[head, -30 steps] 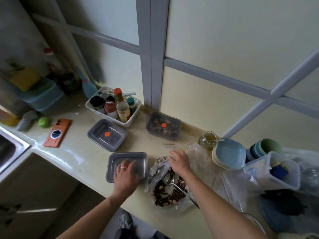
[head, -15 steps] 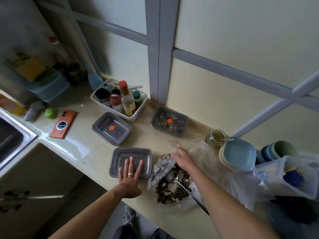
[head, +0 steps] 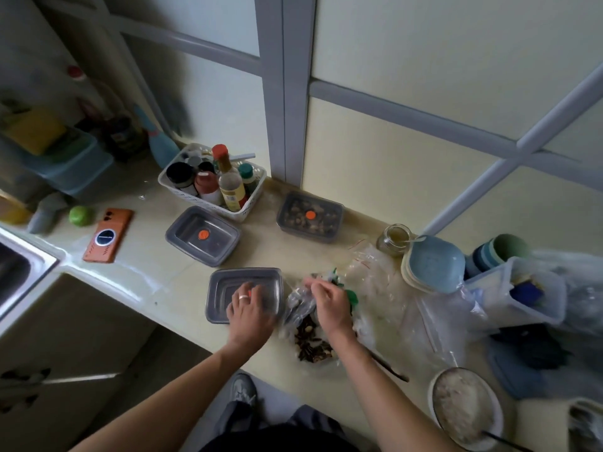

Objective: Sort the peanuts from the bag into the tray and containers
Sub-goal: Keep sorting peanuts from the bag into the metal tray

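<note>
On the near edge of the counter, my left hand (head: pixel 249 308) is lying on top of the near grey container (head: pixel 225 288), fingers relaxed and fairly flat, gripping nothing. My right hand (head: pixel 329 300) has its fingers pinched on the crumpled mouth of the clear plastic bag (head: pixel 297 301), just to the right of that container. The stuff I'm after is down in the belly of the bag: a dark nut and seed mix (head: pixel 311 342) sitting right at the counter lip. It's too blurry for me to pick out single peanuts. My read is that the step in hand is getting the bag open so I can actually reach in. The way I'd do it is peel the mouth up and back toward the wall, not toward me, since the load is close enough to the edge that a tug my way could dump it on the floor. I'd pin the container with the left hand so it can't skate when the bag brushes it. That one looks lidded, so the lid has to come off first. The far grey container (head: pixel 310 216) by the wall already has nuts in it, and the middle grey container (head: pixel 202 234) looks empty. There's a utensil handle (head: pixel 390 368) poking out under my right forearm, so I'd watch I don't snag it.
</note>
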Tool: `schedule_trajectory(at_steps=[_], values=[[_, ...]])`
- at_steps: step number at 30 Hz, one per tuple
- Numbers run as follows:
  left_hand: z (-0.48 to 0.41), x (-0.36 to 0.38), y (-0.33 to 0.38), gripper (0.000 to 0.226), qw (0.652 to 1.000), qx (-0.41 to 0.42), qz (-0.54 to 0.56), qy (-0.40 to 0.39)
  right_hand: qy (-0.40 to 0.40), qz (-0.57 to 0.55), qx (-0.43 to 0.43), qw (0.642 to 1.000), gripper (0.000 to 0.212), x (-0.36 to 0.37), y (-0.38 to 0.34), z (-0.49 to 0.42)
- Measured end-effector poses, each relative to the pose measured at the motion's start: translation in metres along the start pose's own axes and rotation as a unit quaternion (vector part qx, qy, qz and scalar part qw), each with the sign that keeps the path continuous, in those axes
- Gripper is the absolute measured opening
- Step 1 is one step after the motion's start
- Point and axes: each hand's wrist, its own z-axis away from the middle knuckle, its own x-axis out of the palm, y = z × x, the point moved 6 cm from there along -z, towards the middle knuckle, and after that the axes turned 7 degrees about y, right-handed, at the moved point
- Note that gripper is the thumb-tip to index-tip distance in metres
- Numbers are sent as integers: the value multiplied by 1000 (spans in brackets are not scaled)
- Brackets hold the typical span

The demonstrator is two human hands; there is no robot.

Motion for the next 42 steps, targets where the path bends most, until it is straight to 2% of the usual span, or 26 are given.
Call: schedule_trajectory(at_steps=[2, 5, 7, 9, 10, 14, 17, 20, 22, 24, 26, 27, 29, 33, 37, 40, 42], values=[[2, -6, 12, 61, 990, 46, 135, 16, 25, -42, 59, 997, 28, -1, 14, 16], [10, 2, 22, 61, 944, 55, 302, -124, 70, -79, 118, 987, 40, -8, 26, 33], [11, 5, 21, 37, 925, 40, 337, -172, 86, -83, 148, 982, 40, -16, 29, 40], [9, 4, 23, 8, 929, 58, 322, -170, 95, -86, 167, 978, 37, -24, 29, 44], [10, 1, 26, 2, 928, 58, 327, -166, 98, -87, 172, 976, 36, -27, 31, 45], [12, 0, 32, 14, 916, 18, 365, -166, 95, -105, 168, 976, 33, -32, 35, 48], [15, 0, 38, 20, 910, -9, 372, -181, 34, -117, 147, 982, 31, -27, 36, 52], [19, 0, 43, 22, 904, -4, 375, -208, -12, -115, 122, 986, 16, -22, 33, 60], [21, -1, 47, 22, 898, -4, 380, -221, 16, -34, 88, 995, 7, -26, 34, 60], [23, -1, 49, 20, 896, -8, 381, -227, 69, 55, 58, 994, 13, -32, 35, 63], [23, -1, 51, 19, 899, -12, 373, -229, 154, 118, -16, 981, 17, -40, 27, 67], [23, 1, 51, 19, 902, -14, 367, -228, 182, 128, -59, 973, 13, -42, 21, 70], [22, 2, 52, 20, 908, -7, 350, -229, 167, 110, -89, 976, 2, -40, 12, 70], [24, 3, 58, 20, 925, 43, 301, -229, 46, 67, 12, 997, 17, -23, 21, 64], [25, 2, 58, 14, 925, 67, 279, -249, 47, 12, 48, 998, 17, -23, 30, 65], [26, -1, 55, 15, 918, 65, 297, -252, 22, -58, 79, 995, 14, -24, 30, 70], [28, -4, 56, 15, 918, 60, 300, -251, 18, -66, 94, 993, 13, -23, 32, 73]])
